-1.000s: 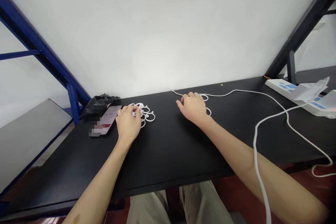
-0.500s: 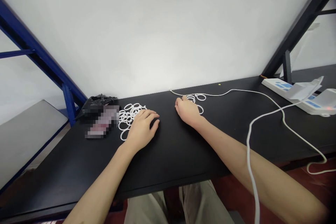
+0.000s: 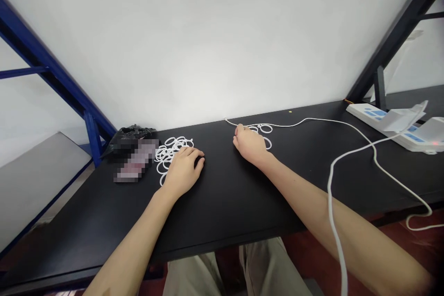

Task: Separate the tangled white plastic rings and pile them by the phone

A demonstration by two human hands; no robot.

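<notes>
My left hand (image 3: 183,171) rests palm down on the right edge of a pile of thin white rings (image 3: 169,152), fingers stretched out and thumb apart. Part of the pile is hidden beneath it. To the right, my right hand (image 3: 250,146) lies on its side on the table with its fingers curled in. Whatever they pinch, if anything, is out of sight. Several more white rings (image 3: 270,143) lie just behind and beside that hand, partly covered by it.
The black table (image 3: 215,203) meets a white wall. A crumpled black plastic bag (image 3: 133,132) and a blurred-out item (image 3: 137,162) lie left of the pile. White power strips (image 3: 376,113) sit at the right. A white cable (image 3: 331,194) crosses over my right forearm.
My left hand has drawn slightly left over the pile, with thumb and fingers closer together. My right hand has shifted a little right, covering more of the rings behind it.
</notes>
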